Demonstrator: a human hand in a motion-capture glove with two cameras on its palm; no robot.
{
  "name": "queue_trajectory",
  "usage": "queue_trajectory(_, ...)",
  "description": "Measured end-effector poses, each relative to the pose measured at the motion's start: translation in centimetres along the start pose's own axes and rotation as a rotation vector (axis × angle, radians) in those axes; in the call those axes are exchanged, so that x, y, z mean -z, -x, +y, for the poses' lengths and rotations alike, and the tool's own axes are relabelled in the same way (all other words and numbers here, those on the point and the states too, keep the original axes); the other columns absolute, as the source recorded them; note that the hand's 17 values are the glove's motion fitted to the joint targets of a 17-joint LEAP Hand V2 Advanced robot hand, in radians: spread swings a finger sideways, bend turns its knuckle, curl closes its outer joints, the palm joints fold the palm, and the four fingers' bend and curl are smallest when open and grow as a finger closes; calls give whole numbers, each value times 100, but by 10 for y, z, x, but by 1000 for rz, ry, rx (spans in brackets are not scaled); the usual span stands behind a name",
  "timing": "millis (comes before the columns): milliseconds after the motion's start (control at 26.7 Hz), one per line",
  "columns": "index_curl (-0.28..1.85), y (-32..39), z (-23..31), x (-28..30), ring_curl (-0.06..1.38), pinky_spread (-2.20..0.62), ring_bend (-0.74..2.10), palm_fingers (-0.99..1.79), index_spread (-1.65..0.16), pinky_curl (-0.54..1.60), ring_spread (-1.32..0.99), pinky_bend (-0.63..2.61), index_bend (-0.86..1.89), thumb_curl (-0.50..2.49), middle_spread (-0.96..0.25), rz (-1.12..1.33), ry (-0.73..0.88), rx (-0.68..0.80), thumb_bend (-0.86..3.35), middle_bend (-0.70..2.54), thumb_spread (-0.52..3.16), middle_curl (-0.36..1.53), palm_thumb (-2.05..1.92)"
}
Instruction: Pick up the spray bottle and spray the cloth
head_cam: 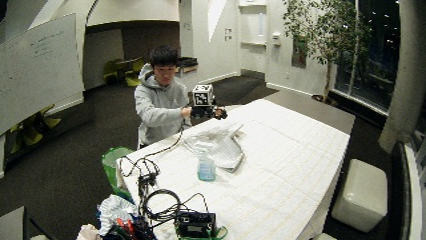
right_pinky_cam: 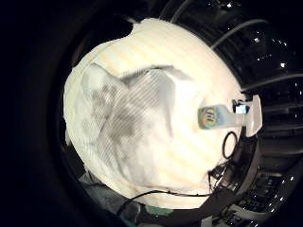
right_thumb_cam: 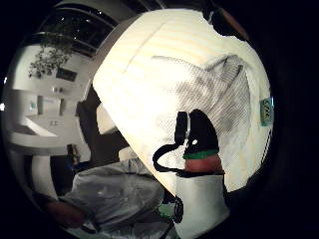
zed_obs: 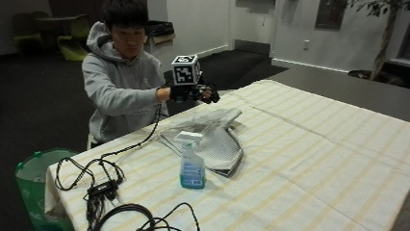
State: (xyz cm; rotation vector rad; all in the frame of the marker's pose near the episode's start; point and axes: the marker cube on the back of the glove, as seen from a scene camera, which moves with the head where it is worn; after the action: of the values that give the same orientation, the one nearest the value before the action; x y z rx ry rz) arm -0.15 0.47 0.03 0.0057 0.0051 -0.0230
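— Where is the spray bottle (zed_obs: 191, 161)?

— It stands upright on the striped tabletop (zed_obs: 320, 144), near the edge closest to the outside camera. It has a white trigger head and a blue label, and nothing touches it. In the little-finger-side palm view it shows small at the rim of the tabletop (right_pinky_cam: 221, 117), well away from the palm.

— And the cloth?

— The cloth (zed_obs: 208, 137) lies crumpled and partly folded on the tabletop, just behind the bottle, between it and the person. It is a pale grey checked fabric with one corner raised.

— What about the hands?

— The gloved right hand (zed_obs: 195, 93) is lifted in the air above the far end of the cloth, in front of the person's chest, and holds nothing. Its fingers look loosely curled rather than clenched, though they are small in the outside view. The bare hand I cannot make out.

— Anything else on the tabletop?

— Black cables (zed_obs: 108, 185) lie coiled at the near corner, and a green bin (zed_obs: 35, 185) stands on the floor beside that corner.
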Motion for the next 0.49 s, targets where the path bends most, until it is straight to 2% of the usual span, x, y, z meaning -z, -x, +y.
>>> queue_trajectory(225, 18, 1, 9, 1, 14, 17, 28, 58, -24, 13, -1, 21, 28, 19, -6, 4, -16, 15, 36, 32, 64, 16, 61)
queue_trajectory(487, 24, 0, 17, 2, 18, 21, 27, 57, -29, 18, -1, 19, 23, 25, -7, 5, -91, 4, 32, 31, 84, 22, 64)
